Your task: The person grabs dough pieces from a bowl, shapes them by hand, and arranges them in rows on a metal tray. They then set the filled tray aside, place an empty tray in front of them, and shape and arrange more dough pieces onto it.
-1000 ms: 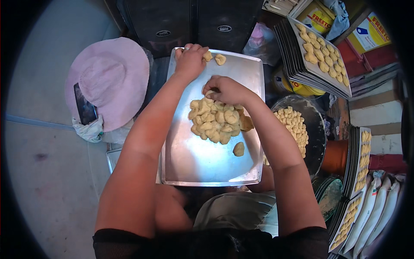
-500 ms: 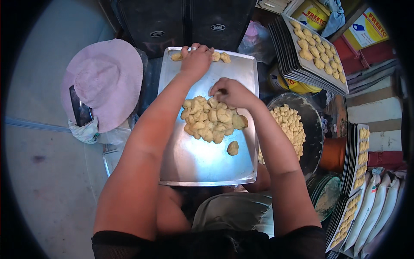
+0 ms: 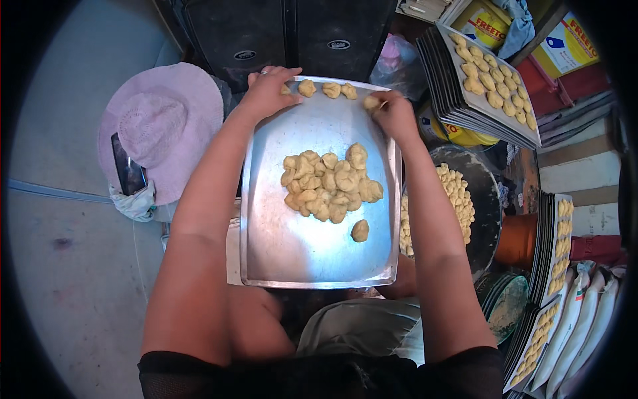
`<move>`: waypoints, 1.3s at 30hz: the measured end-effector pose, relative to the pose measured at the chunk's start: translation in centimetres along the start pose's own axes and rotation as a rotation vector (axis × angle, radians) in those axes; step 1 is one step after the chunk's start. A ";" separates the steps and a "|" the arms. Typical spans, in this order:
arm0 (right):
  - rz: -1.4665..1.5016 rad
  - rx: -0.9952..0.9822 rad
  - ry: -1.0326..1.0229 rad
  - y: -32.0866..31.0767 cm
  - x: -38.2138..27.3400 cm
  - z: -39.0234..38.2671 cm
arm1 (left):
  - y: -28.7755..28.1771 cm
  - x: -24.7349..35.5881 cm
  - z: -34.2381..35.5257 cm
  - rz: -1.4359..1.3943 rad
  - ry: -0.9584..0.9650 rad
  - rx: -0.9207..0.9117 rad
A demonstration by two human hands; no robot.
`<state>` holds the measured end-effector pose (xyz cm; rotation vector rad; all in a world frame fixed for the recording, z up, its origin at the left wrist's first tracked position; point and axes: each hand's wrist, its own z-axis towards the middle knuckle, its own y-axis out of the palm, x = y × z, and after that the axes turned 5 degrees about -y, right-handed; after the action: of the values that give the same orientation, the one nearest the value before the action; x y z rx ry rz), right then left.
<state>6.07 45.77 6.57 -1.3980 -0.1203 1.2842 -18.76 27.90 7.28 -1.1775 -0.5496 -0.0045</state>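
Observation:
A shallow metal tray (image 3: 319, 263) lies across my lap, with a heap of dough pieces (image 3: 325, 189) in its middle. One loose dough piece (image 3: 359, 231) sits nearer to me, apart from the heap. Along the far rim stand several dough pieces (image 3: 331, 90) in a row. My left hand (image 3: 266, 96) reaches over the far left corner, thumb and forefinger spread around the row's leftmost piece (image 3: 286, 89), which they partly hide. At the far right corner my right hand (image 3: 397, 116) pinches a dough piece (image 3: 372, 103) between thumb and fingers.
Right of the tray stands a black tub (image 3: 485, 206) full of small dough lumps (image 3: 455, 199). Beyond it leans a stack of trays (image 3: 452, 100) topped with shaped dough; more stacked trays (image 3: 548, 266) stand far right. A pink hat (image 3: 156, 126) and phone (image 3: 128, 166) lie left.
My left hand has moved left along the far rim, uncovering part of the row. My right hand has gone from the heap to the far right corner with a dough piece.

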 end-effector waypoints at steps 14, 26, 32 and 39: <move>-0.100 -0.054 -0.036 3.2 1.5 2.2 | 1.2 -0.9 -0.3 -0.171 0.006 0.095; -0.071 -0.043 -0.110 2.6 0.2 1.7 | 1.6 -1.8 0.1 -0.288 -0.036 0.078; 0.009 0.080 -0.127 2.9 2.7 1.5 | 1.6 0.9 -0.6 0.058 0.159 0.179; 0.085 -0.286 -0.083 -0.8 -3.2 -4.8 | -1.6 5.9 -7.4 -0.236 0.078 -0.694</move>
<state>8.67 40.73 7.71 -1.6059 -0.3147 1.4382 -11.15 22.42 9.12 -1.7680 -0.6362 -0.4740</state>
